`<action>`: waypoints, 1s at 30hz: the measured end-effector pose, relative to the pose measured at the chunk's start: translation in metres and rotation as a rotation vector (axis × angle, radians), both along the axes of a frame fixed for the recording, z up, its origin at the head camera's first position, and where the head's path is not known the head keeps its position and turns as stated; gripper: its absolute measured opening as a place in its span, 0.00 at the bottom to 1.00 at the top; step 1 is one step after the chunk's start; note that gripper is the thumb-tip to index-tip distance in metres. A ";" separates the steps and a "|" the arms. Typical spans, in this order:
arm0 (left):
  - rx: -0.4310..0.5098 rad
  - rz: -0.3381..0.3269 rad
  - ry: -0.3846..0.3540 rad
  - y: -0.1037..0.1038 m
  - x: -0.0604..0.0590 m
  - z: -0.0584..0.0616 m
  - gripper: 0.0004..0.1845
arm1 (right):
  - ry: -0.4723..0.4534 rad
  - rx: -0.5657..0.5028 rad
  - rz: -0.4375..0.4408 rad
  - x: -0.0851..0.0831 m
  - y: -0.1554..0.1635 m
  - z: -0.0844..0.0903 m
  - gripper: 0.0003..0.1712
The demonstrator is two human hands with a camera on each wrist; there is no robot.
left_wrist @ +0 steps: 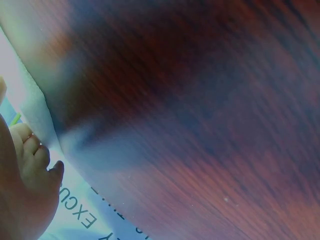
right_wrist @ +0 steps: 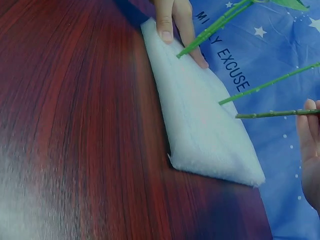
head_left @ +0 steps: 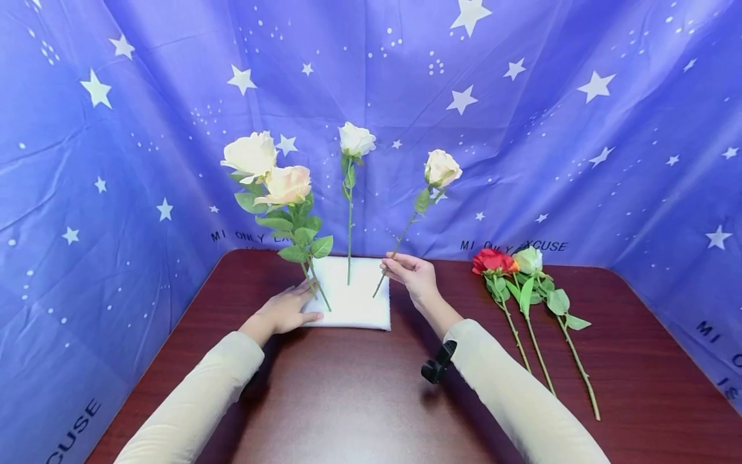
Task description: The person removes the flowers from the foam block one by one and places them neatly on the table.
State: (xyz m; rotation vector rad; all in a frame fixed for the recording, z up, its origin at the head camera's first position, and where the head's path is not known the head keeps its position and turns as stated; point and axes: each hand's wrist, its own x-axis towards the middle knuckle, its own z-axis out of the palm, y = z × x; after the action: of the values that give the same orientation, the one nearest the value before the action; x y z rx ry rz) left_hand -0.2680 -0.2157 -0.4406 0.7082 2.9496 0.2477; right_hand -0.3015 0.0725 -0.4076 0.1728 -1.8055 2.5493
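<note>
A white foam block [head_left: 353, 303] lies at the table's far middle. Three pale roses stand stuck in it: two leafy ones [head_left: 272, 174] at the left and one [head_left: 355, 140] in the middle. My left hand [head_left: 286, 310] rests flat on the block's left edge, fingers straight [right_wrist: 172, 22]. My right hand [head_left: 406, 267] pinches the stem [right_wrist: 275, 114] of a tilted cream rose [head_left: 442, 169]. The stem's lower end is at the block's right part; whether it is pushed in, I cannot tell.
A red rose [head_left: 493, 261] and a pale green rose [head_left: 529, 260] lie on the dark red wooden table [head_left: 348, 399], right of my right hand. A blue star-printed cloth [head_left: 522, 129] walls in the back and both sides.
</note>
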 end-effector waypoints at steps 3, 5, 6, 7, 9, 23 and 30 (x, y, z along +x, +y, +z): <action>0.000 0.005 -0.004 -0.001 0.002 -0.002 0.41 | -0.005 0.012 0.023 0.002 0.007 -0.002 0.23; 0.005 0.010 -0.012 -0.001 0.003 -0.002 0.41 | -0.002 0.026 0.046 0.004 0.011 -0.003 0.23; 0.005 0.012 -0.013 -0.001 0.004 -0.002 0.41 | 0.002 0.032 0.058 0.005 0.013 -0.004 0.24; 0.007 0.012 -0.014 -0.001 0.005 -0.002 0.41 | 0.007 0.041 0.070 0.006 0.016 -0.004 0.24; 0.008 0.014 -0.017 0.000 0.006 -0.001 0.41 | 0.016 0.058 0.093 0.008 0.020 -0.004 0.24; 0.001 0.015 -0.010 0.000 0.004 -0.002 0.41 | -0.002 0.117 0.152 0.021 0.046 -0.003 0.26; 0.002 0.012 -0.002 0.000 0.002 -0.001 0.41 | -0.003 0.180 0.177 0.024 0.057 -0.003 0.27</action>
State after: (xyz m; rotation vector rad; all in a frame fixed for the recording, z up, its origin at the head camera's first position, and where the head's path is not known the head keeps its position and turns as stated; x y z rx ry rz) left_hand -0.2665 -0.2160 -0.4413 0.6905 2.9530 0.2527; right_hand -0.2778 0.1297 -0.4107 0.3453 -2.1097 2.4933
